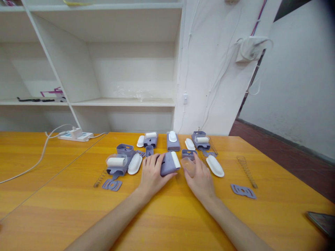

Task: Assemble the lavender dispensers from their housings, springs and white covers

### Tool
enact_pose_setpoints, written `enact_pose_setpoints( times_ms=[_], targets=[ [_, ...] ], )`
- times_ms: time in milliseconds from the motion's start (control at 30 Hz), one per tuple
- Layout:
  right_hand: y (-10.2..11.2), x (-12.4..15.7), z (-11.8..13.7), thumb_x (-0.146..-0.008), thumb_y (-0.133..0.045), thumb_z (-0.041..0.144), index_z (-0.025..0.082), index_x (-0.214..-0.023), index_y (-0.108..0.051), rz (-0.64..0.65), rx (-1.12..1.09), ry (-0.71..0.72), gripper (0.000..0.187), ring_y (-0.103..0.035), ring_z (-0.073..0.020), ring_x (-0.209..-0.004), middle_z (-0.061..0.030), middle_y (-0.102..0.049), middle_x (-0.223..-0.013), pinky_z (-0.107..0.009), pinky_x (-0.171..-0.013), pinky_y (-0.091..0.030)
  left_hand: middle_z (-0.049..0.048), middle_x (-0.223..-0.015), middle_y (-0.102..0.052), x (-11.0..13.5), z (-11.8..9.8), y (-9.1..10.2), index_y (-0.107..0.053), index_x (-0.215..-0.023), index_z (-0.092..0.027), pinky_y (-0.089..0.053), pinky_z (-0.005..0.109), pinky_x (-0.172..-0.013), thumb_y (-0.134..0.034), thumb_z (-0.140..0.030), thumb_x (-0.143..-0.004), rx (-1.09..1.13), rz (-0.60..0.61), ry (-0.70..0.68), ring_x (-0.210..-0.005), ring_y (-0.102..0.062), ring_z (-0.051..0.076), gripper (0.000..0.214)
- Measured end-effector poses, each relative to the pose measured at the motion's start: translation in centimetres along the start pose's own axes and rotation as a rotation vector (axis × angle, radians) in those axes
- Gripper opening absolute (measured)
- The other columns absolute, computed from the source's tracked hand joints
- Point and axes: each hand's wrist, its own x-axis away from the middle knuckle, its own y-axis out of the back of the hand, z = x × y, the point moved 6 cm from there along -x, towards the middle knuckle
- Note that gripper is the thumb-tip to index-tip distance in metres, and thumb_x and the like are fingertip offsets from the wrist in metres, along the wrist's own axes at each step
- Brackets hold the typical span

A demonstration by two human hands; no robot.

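Note:
My left hand [151,173] rests on the orange table [167,216], its fingers curled round a purple plastic housing [169,164] with a white roller along its right edge. My right hand [199,179] lies just right of it, fingers closed on a small translucent cover [188,165]. Around both hands lie more purple housings, such as one with a white roller [116,164], plus white oval caps [215,166], flat purple plates [243,191] and metal springs [246,170].
A white power strip [75,135] with cables sits at the table's back left. White shelves [123,101] stand behind the table. A dark phone-like slab [323,221] lies at the right edge. The floor drops away to the right.

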Motion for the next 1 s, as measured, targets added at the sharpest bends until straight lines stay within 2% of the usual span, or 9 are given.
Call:
enact_pose_setpoints(
  times_ms=[167, 333, 600, 733, 867, 1000],
  targets=[
    [0.3, -0.1, -0.2, -0.078, -0.056, 0.041, 0.018, -0.136, -0.024, -0.048, -0.326, -0.095, 0.07, -0.056, -0.023, -0.09, -0.008, -0.059, -0.096, -0.038, -0.084, -0.042, 0.0128, -0.114, -0.051, 0.0, 0.2, 0.2, -0.045, -0.124, -0.018, -0.036, 0.043, -0.088, -0.061, -0.06, -0.067, -0.011, -0.026, 0.025, -0.103, -0.047, 0.029, 0.072],
    [0.3, -0.2, -0.8, -0.076, -0.059, 0.042, 0.017, -0.134, -0.029, -0.056, -0.457, -0.168, 0.07, -0.058, -0.0212, -0.083, -0.0049, -0.061, -0.085, -0.035, -0.077, -0.045, 0.0126, -0.113, -0.051, 0.1, 0.4, 0.2, -0.045, -0.123, -0.018, -0.036, 0.043, -0.087, -0.061, -0.059, -0.067, -0.007, -0.045, 0.044, -0.102, -0.048, 0.029, 0.072],
    [-0.7, 0.3, 0.5, -0.073, -0.063, 0.037, 0.021, -0.134, -0.03, 0.149, -0.677, -0.127, 0.072, -0.057, -0.0163, -0.062, -0.0031, -0.062, -0.084, -0.029, -0.059, -0.047, 0.0134, -0.114, -0.051, 0.1, 1.1, 0.1, -0.045, -0.122, -0.017, -0.034, 0.043, -0.088, -0.061, -0.059, -0.067, -0.029, -0.094, 0.103, -0.105, -0.046, 0.03, 0.071],
    [-0.2, 0.2, 0.4, -0.075, -0.061, 0.037, 0.021, -0.134, -0.031, 0.08, -0.83, -0.194, 0.068, -0.058, -0.0177, -0.065, -0.0039, -0.062, -0.083, -0.029, -0.058, -0.048, 0.013, -0.113, -0.052, 0.1, 0.8, -0.1, -0.047, -0.121, -0.018, -0.035, 0.043, -0.087, -0.062, -0.059, -0.066, -0.029, -0.062, 0.056, -0.103, -0.047, 0.029, 0.071],
    [0.0, 0.2, 0.5, -0.077, -0.058, 0.04, 0.02, -0.128, -0.04, 0.008, -0.824, -0.255, 0.057, -0.06, -0.0198, -0.073, -0.007, -0.063, -0.092, -0.031, -0.064, -0.049, 0.0133, -0.112, -0.053, 0.1, 0.1, 0.0, -0.049, -0.119, -0.017, -0.034, 0.043, -0.087, -0.06, -0.061, -0.066, -0.028, -0.038, -0.018, -0.102, -0.047, 0.029, 0.07],
    [-1.2, 0.6, 1.0, -0.081, -0.053, 0.043, 0.022, -0.131, -0.036, 0.062, -0.895, -0.298, 0.058, -0.061, -0.0209, -0.085, -0.0085, -0.062, -0.106, -0.032, -0.071, -0.049, 0.0145, -0.113, -0.054, 0.3, -1.1, 0.2, -0.05, -0.12, -0.016, -0.032, 0.044, -0.091, -0.057, -0.061, -0.069, -0.014, -0.028, -0.183, -0.104, -0.048, 0.029, 0.068]
  ],
)
